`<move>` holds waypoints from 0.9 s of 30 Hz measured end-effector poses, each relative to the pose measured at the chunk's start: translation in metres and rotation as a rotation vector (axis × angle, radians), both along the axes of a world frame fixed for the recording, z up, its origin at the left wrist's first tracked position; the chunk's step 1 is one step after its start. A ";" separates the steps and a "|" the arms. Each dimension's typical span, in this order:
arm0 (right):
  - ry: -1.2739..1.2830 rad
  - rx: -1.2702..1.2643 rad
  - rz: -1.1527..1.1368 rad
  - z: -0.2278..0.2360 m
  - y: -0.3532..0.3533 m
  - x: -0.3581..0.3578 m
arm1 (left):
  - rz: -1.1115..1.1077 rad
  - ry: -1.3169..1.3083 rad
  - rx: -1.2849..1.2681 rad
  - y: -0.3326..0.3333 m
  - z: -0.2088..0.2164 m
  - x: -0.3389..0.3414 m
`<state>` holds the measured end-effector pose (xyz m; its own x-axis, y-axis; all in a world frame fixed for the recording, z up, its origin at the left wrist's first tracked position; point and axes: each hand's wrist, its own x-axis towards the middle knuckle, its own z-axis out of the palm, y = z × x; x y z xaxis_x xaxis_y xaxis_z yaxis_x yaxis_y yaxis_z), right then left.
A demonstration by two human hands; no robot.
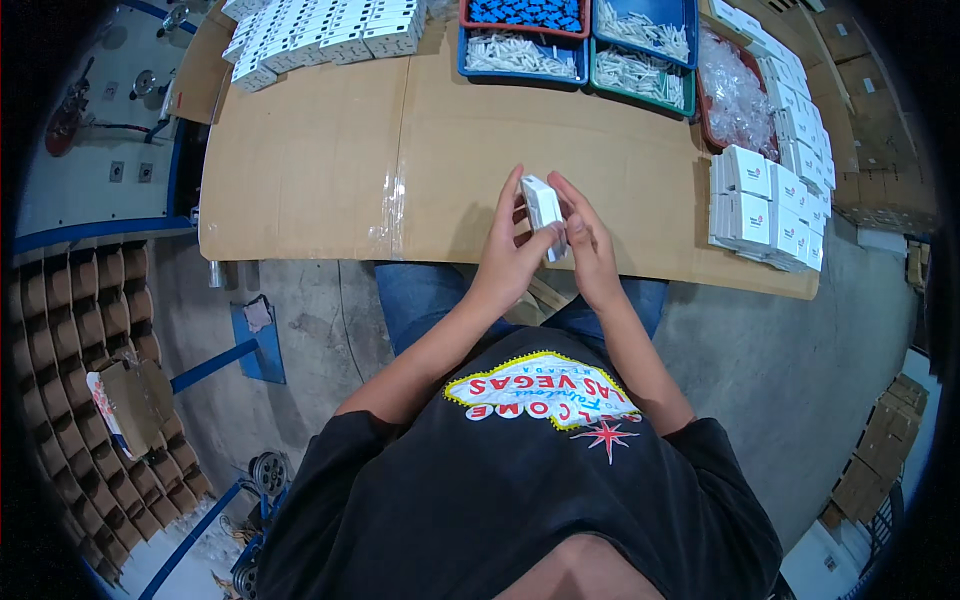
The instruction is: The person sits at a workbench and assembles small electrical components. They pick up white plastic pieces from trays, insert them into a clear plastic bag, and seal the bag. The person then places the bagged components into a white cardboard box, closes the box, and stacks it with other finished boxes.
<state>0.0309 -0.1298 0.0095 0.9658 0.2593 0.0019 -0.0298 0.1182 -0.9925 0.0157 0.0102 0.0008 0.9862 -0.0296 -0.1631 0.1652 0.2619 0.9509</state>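
Observation:
Between my two hands, over the near part of the cardboard-covered table [300, 170], a small white box [543, 214] is held tilted on edge. My left hand [511, 248] has its thumb against the box's near end and its fingers behind the left side. From the right, my right hand [592, 248] closes on the same box, with thumb and fingers along its side. Whether the box's flap is closed cannot be made out.
Stacked white boxes [330, 35] stand far left, and more white cartons [768, 210] on the right edge. Trays of white parts [520, 57], a red tray of blue pieces [527, 14] and a bin of clear plastic bags [735, 88] line the back. A cardboard divider rack [85, 330] is left.

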 end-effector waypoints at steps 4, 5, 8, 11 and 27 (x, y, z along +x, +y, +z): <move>0.062 -0.018 0.059 0.012 -0.005 0.001 | -0.076 -0.100 0.126 0.004 -0.002 -0.003; 0.069 -0.015 0.066 0.011 -0.006 0.001 | -0.111 -0.122 0.163 0.005 -0.004 -0.004; -0.015 -0.072 0.023 0.003 -0.007 0.001 | -0.074 0.020 -0.001 0.003 -0.002 -0.006; -0.363 -0.412 0.024 0.005 -0.009 0.005 | -0.110 0.518 -0.374 0.007 0.021 -0.002; -0.652 -0.553 -0.047 -0.009 -0.004 -0.008 | -0.149 0.427 -0.356 -0.008 0.006 -0.010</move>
<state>0.0233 -0.1334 0.0007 0.8253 0.3463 0.4461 0.5601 -0.4010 -0.7249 0.0057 0.0020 0.0069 0.8163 -0.2887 -0.5004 0.5744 0.4982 0.6495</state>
